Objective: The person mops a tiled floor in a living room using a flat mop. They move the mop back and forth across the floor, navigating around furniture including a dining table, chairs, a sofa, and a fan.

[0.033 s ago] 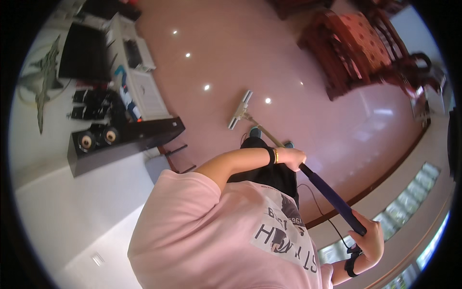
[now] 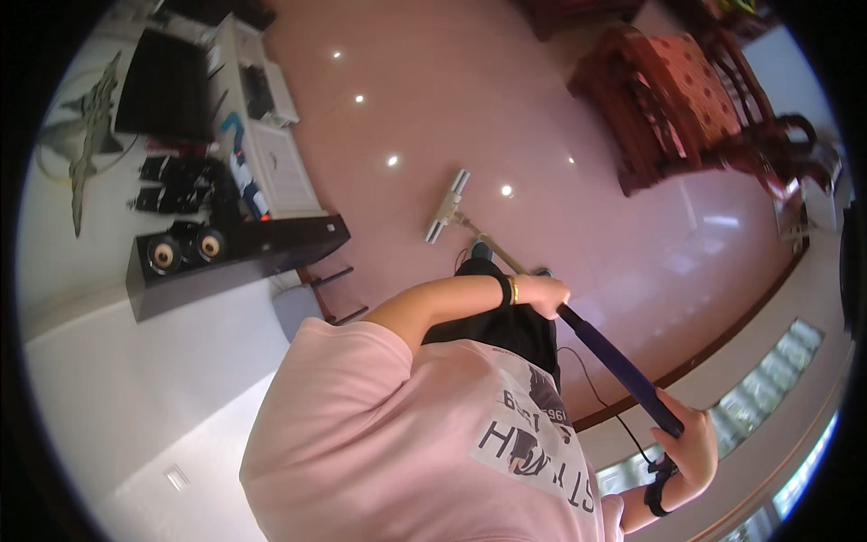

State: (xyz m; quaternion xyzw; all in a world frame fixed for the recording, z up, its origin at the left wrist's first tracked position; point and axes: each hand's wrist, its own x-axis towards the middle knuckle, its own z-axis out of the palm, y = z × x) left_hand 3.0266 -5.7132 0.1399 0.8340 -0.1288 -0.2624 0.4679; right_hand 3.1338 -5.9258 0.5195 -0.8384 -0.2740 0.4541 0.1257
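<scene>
A flat mop (image 2: 623, 369) slants across the view from lower right to upper middle. Its pale head (image 2: 445, 207), with a slot-like strip on either side, rests on the pinkish glossy floor just beyond my feet. My left hand (image 2: 542, 296), with a gold bracelet and black band on its wrist, is closed round the pole just below the dark blue padded grip. At the top end of that grip, my right hand (image 2: 692, 446) is wrapped round it, a black band on the wrist. Part of the pole passes close by my shoes.
On the left stand a black speaker (image 2: 271, 253), a white cabinet (image 2: 275, 172) and a dark television (image 2: 163, 86). A carved red wooden chair (image 2: 650, 108) is at upper right. A thin black cable (image 2: 601, 397) hangs near my right arm. Glass blocks (image 2: 759, 384) line the right wall.
The mop head has shifted very slightly left over the floor. Both hands keep their hold on the mop, and the view has turned a little.
</scene>
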